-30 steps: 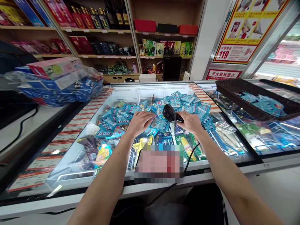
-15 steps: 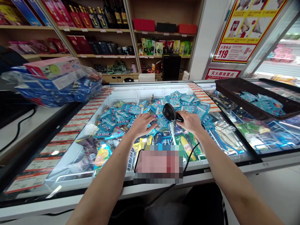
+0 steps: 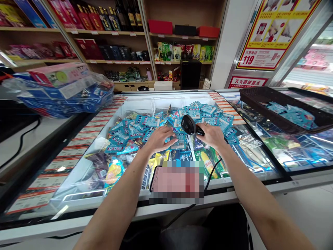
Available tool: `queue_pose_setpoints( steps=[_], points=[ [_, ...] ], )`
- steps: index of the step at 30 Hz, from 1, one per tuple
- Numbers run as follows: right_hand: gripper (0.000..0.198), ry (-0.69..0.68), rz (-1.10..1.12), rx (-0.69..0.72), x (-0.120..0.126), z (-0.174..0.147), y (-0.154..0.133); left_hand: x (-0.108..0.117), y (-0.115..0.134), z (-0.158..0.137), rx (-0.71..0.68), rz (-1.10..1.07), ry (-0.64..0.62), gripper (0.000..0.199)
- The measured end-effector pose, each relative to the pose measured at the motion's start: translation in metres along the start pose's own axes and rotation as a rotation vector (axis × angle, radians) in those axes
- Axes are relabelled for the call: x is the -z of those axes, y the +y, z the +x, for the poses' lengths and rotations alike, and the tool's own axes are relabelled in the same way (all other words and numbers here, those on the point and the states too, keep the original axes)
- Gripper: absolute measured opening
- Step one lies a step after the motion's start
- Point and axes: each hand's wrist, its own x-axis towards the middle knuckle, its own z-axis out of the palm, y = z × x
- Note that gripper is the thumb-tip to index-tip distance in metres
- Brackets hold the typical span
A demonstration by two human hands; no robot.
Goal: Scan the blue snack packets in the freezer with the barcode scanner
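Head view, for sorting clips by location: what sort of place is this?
Probably a shop: packets on the back shelves, price-style labels along the display cabinet, and a handheld scanner in the right hand.

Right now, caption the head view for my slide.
Right hand holds a scanner, left hand by a blue packet, over a freezer.

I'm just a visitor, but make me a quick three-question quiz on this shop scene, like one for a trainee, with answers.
1. Multiple choice: What does the right hand hold?
A) a bottle
B) a handheld scanner
C) a pink box

2. True or false: The dark basket at the right of the view holds bottles.

3. Fill in: The packets nearest the left hand are mostly ___ in colour.

Key: 1. B. 2. False; packets lie in it. 3. Blue.
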Motion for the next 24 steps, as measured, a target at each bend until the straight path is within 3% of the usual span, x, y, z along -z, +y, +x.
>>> queue_pose_setpoints(
  steps=[7,11,15,20,24],
  points=[
    [0.039,0.009,-0.018,0.005,-0.001,0.0,0.0,-0.005,0.001,0.002,0.055,-0.022,-0.029,0.058],
    [0.041,0.003,-0.006,0.003,0.0,0.001,0.0,-0.006,-0.004,0.002,0.125,-0.051,0.036,0.069],
    [0.042,0.014,0.004,-0.01,-0.001,0.001,0.001,-0.007,-0.011,0.001,0.292,-0.144,0.179,0.067],
    [0.04,0.035,0.008,0.023,-0.003,0.0,0.001,-0.013,-0.024,-0.003,0.601,-0.403,0.44,0.059],
    [0.041,0.037,0.025,0.09,-0.004,-0.001,-0.001,-0.017,-0.032,-0.003,0.712,-0.571,0.583,0.057]
  ],
)
